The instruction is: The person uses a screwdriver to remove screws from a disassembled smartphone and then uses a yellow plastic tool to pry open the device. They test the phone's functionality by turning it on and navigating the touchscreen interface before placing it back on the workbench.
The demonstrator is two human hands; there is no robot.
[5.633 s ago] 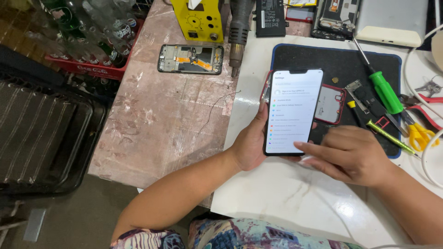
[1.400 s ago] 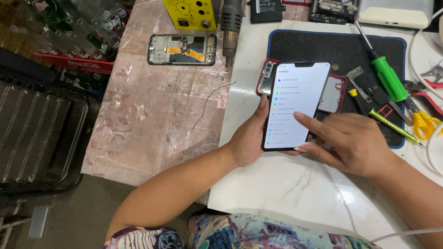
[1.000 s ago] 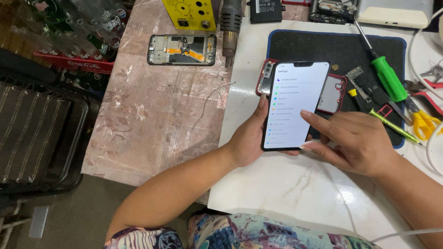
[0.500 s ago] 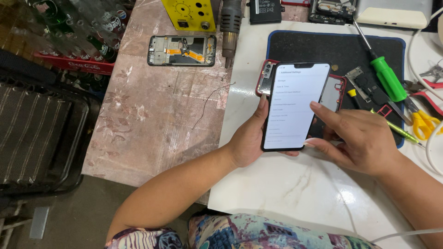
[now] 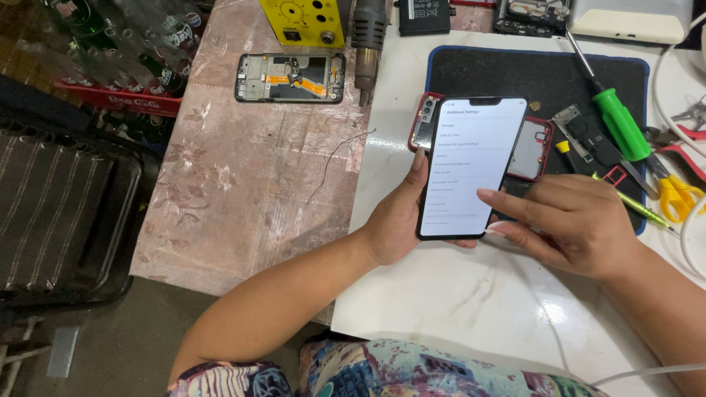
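Left hand (image 5: 393, 220) grips a lit smartphone (image 5: 471, 165) from beneath, thumb along its left edge, fingers wrapped behind; right hand (image 5: 581, 224) holds nothing, index finger extended onto the screen's right side.

The smartphone is held tilted above the white marble tabletop (image 5: 471, 309), its upper end over the black work mat (image 5: 544, 81), its screen showing a white menu list. Directly behind it on the mat lies a red-framed phone body (image 5: 529, 147), partly hidden. A green-handled screwdriver (image 5: 618, 121) lies just right of that, with yellow-handled scissors (image 5: 676, 195) near the mat's right edge. Well apart on the pink stone surface (image 5: 243, 191), an opened phone frame (image 5: 290, 77) lies flat, near a yellow box (image 5: 305, 18) with a grey heat gun nozzle (image 5: 368, 40) alongside.
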